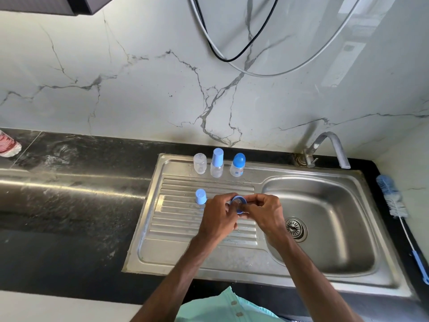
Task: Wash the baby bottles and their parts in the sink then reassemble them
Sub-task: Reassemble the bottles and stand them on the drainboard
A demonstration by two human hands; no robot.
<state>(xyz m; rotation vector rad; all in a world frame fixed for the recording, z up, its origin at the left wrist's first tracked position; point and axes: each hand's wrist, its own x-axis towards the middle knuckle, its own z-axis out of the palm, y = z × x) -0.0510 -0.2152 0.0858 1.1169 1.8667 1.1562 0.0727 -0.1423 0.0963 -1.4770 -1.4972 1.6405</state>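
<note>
Head view, looking down: both hands meet above the ribbed drainboard [185,219] of a stainless steel sink unit, just left of its basin [325,205]. Between them is a blue plastic screw ring [239,200], held clear of the metal, tilted so that its round opening faces up and toward the near side. Something pale shows inside the ring, but what it is cannot be told. The left hand [218,217] has its fingers curled round the ring's left side, and the right hand [267,211] pinches the right edge between thumb and forefinger, the other fingers folded in. Just left of the left hand stands a small clear bottle with a light blue cylindrical cap [201,196], upright, its lower part hidden behind the knuckles. Along the far edge of the drainboard three more stand upright in a row with their long axes vertical: a clear uncapped baby bottle [199,164] on the left, a clear bottle with a tall light blue cap [217,162] in the middle, and a clear bottle with a darker blue domed cap [238,164] on the right. A grey metal tap [330,145] rises at the far right, spout bent over the basin, and a round drain strainer [296,228] sits in the basin floor. On the black stone counter [69,205] to the right lies a bottle brush with white and blue bristles [392,201], its handle pointing to the near side.
</note>
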